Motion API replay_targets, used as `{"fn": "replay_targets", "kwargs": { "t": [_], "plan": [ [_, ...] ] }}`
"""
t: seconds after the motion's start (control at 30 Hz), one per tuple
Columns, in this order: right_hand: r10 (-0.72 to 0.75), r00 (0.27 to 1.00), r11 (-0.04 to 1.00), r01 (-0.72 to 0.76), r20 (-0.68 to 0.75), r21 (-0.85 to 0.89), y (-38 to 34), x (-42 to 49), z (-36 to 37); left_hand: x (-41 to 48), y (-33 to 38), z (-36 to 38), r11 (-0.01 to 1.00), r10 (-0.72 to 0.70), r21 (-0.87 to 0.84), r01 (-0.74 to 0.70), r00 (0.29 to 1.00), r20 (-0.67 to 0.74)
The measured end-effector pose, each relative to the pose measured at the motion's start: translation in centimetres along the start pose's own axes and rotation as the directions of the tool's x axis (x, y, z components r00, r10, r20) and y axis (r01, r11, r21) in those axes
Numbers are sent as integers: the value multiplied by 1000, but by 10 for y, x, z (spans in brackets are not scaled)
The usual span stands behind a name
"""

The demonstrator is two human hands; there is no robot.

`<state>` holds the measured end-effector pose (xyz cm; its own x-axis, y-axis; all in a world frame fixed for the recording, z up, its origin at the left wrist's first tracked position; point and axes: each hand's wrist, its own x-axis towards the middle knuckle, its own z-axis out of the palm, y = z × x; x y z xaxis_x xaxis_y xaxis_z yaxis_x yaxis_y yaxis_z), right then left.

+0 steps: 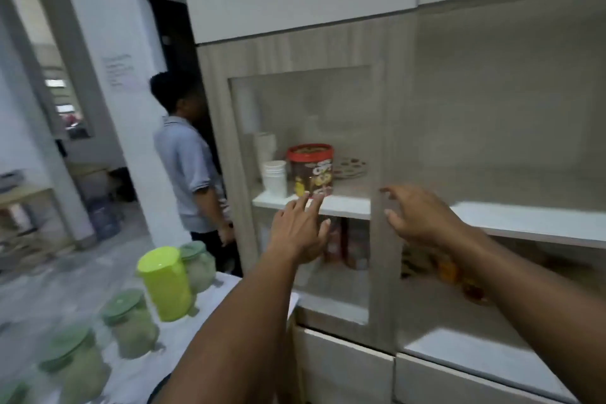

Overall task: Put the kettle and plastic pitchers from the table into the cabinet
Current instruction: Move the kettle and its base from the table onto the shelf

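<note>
A lime-green plastic pitcher (166, 282) stands on the white table (137, 371) at lower left, with several clear pitchers with green lids (129, 321) around it. The cabinet's glass door (308, 193) is in front of me, its wooden frame edge (383, 239) between my hands. My left hand (300, 229) is raised with fingers spread against the glass. My right hand (416, 216) reaches the frame edge, fingers apart, holding nothing. No kettle is in view.
Behind the glass a white shelf (344, 205) carries stacked paper cups (274, 179), a red-lidded snack tub (311, 170) and a patterned plate (350, 167). Jars sit on the lower shelf. A person in a blue shirt (187, 174) stands left of the cabinet by a dark doorway.
</note>
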<state>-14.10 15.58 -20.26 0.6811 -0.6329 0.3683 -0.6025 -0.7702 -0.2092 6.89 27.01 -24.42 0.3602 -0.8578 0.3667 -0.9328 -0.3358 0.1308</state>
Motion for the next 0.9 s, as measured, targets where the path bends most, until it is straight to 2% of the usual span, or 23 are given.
{"fn": "replay_targets", "kwargs": {
  "t": [0.13, 0.27, 0.4, 0.57, 0.63, 0.7, 0.8, 0.9],
  "plan": [
    [-197, 979, 970, 186, 52, 157, -107, 66, 67, -31, -134, -27, 957, -282, 54, 285, 958, -59],
    [-340, 936, 918, 310, 89, 248, -190, 110, 121, -68, -222, -37, 895, -435, 65, 440, 897, -85],
    [-416, 891, 879, 342, 182, 333, -251, 136, 180, -109, -280, -22, 803, -589, 60, 592, 806, -62],
    [-535, 777, 833, 420, 333, 360, -303, 153, 279, -171, -327, 10, 675, -733, 157, 720, 679, 35],
    [-576, 699, 814, 446, 424, 371, -325, 152, 322, -204, -339, 24, 592, -800, 217, 776, 599, 40],
    [-635, 578, 772, 498, 513, 395, -348, 143, 364, -239, -344, 37, 477, -869, 257, 841, 495, -8],
    [-698, 372, 690, 578, 612, 436, -374, 113, 422, -285, -334, 57, 283, -928, 235, 930, 328, -177],
    [-721, 186, 593, 664, 667, 455, -386, 75, 469, -314, -310, 76, 97, -926, 153, 983, 146, -349]
  ]
}}
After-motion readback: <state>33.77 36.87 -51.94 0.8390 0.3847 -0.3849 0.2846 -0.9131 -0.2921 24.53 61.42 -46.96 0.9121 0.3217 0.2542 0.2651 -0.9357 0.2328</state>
